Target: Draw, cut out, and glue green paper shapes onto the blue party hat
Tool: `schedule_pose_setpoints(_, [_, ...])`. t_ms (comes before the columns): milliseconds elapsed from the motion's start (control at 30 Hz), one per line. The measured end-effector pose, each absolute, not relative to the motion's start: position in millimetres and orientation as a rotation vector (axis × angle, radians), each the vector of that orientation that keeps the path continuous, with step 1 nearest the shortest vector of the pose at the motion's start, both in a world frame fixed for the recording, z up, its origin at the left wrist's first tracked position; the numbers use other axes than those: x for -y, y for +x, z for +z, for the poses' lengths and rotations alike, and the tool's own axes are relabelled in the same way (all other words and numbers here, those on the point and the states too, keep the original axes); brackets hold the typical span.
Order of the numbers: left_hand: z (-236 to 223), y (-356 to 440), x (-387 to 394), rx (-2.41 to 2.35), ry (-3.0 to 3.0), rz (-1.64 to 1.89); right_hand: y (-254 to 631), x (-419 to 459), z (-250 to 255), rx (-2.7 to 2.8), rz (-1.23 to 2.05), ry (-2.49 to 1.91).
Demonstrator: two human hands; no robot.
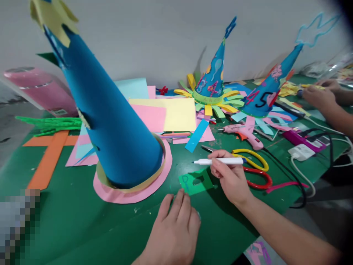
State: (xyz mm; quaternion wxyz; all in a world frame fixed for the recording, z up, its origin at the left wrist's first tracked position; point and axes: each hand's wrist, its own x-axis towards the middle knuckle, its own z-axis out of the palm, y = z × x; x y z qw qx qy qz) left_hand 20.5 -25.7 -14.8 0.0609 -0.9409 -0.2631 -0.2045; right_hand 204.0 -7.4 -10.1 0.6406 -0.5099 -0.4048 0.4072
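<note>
While the right grip (230, 176) is closed around a white marker (224, 161), its fingers and thumb together on the barrel, the left grip (179, 221) lies palm down with nothing clasped in it. The marker's uncapped tip points left, above the green counter (116, 224). Just beyond the left grip's fingertips is a small green paper (194, 183) with a looped outline drawn on it and a darker patch beside that; whether the patch is a hole, I cannot tell. The fingertips are at the paper's near edge.

Scissors (257, 158) with one yellow and one red handle lie just behind and to the right of the right grip. Farther beyond that grip are a pink glue gun (244, 134) and, to its left, a blue strip (197, 136). To the left of both grips, a tall blue cone (116, 121) stands on a pink paper ring (132, 197). Well beyond the right grip are two decorated party hats (212, 79), and at the far right, another person's hands (317, 96) are over yellow material.
</note>
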Motion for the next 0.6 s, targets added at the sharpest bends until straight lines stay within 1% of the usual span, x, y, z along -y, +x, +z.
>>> schedule_pose_setpoints(267, [-3.9,21.3,23.6,0.839,-2.869,-0.579,203.6,7.3,1.5,0.954,0.917,-1.153])
schedule_pose_setpoints(600, [-2.5,24.2,18.9,0.838,-2.875,-0.621,203.6,6.0,15.2,1.144,1.139,-1.261])
